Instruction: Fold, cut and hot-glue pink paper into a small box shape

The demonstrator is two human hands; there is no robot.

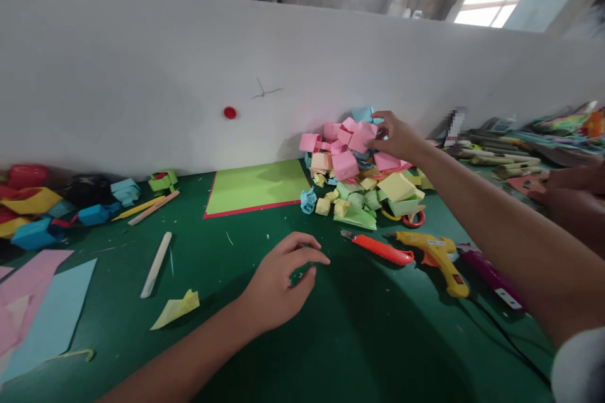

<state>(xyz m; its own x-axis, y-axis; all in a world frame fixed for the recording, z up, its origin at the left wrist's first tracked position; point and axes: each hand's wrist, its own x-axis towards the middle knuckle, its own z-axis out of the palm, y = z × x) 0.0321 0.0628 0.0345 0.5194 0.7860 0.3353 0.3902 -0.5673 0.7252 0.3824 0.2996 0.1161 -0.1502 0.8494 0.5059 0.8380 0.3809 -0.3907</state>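
Observation:
My right hand (pixel 399 135) is at the top of a heap of folded and crumpled paper by the white partition. Its thumb and fingers close around a pink folded paper (pixel 363 136), next to a light blue piece (pixel 362 114). Pink pieces make up the upper heap; yellow and pale green paper (pixel 397 187) lies lower. My left hand (pixel 283 280) hovers over the green table with nothing in it, its fingers curved and apart. In front of the heap rest an orange-red utility knife (pixel 384 250) and a yellow glue gun (pixel 435 252).
A lime green sheet with a red border (pixel 259 187) lies against the partition (pixel 142 82). Coloured paper shapes (pixel 35 201), pencils (pixel 146 208), a white stick (pixel 156 264) and paper sheets (pixel 57 321) are at left. Another person's hand (pixel 574 195) shows at far right, near rolled paper (pixel 501 157).

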